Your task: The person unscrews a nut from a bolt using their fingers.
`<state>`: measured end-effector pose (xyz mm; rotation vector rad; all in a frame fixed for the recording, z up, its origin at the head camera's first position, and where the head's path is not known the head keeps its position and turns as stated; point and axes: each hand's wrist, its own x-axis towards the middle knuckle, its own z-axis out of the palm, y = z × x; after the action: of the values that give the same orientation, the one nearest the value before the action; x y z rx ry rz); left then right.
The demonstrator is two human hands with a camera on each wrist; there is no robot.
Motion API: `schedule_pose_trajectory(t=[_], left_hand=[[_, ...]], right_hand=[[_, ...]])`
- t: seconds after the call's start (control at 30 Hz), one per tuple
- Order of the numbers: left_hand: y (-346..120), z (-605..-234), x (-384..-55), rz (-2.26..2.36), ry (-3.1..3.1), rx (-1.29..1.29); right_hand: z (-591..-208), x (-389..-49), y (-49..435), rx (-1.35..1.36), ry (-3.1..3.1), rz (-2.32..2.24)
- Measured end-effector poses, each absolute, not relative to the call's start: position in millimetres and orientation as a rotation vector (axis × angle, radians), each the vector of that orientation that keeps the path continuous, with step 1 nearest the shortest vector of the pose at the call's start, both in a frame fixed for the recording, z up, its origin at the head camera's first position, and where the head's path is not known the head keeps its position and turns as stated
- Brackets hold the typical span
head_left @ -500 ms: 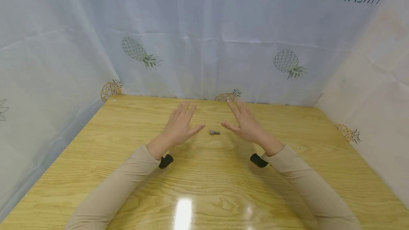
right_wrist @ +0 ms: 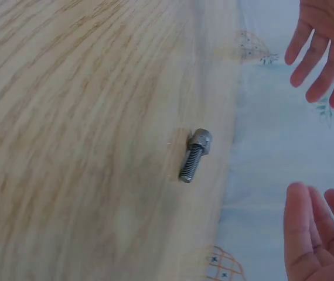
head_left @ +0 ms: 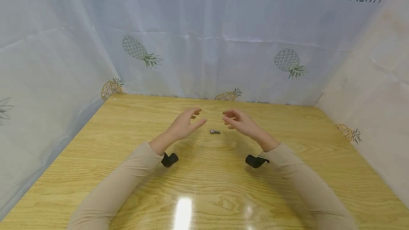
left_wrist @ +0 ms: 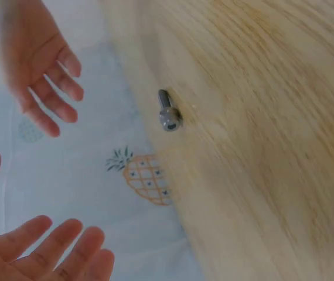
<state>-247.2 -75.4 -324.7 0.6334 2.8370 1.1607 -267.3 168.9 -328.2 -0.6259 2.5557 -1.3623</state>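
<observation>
A small metal socket-head bolt (head_left: pixel 215 131) lies on its side on the wooden table, between the two hands. Its threaded shank points to the right in the head view; the right wrist view shows the threads on the bolt (right_wrist: pixel 194 153) plainly. To its left my left hand (head_left: pixel 183 125) hovers above the table, fingers loosely bent and thumb apart, holding nothing. Across from it my right hand (head_left: pixel 243 122) is also raised, its fingers bent a little inward, with nothing in it. Neither hand touches the bolt or the other hand.
The wood-grained table (head_left: pixel 204 180) is walled at the back and both sides by a pale pineapple-print cloth (head_left: pixel 204 59). Below each sleeve cuff juts a black wrist device, one at the left (head_left: pixel 169 159) and one at the right (head_left: pixel 255 161).
Both hands have gone from spread, straight fingers to loosely bent ones, and their fingertips sit nearer the body. The bolt has stayed in place on the table.
</observation>
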Motion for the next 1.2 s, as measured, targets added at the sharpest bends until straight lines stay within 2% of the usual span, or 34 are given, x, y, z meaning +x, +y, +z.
schedule_pose_trajectory(t=[0.23, 0.6, 1.2], left_hand=[[-72.6, -333.2, -254.6, 1.266, 2.676, 0.576], [-68.1, -347.0, -268.8, 1.334, 2.581, 0.472], [-48.7, -361.0, -276.2, 1.179, 2.68, 0.478]], right_hand=[[-343.3, -277.8, 169.6, -0.494, 2.402, -1.461], [-353.3, -289.5, 165.6, -0.378, 2.364, -1.37], [-365.4, -302.0, 152.3, -0.259, 2.354, -1.244]])
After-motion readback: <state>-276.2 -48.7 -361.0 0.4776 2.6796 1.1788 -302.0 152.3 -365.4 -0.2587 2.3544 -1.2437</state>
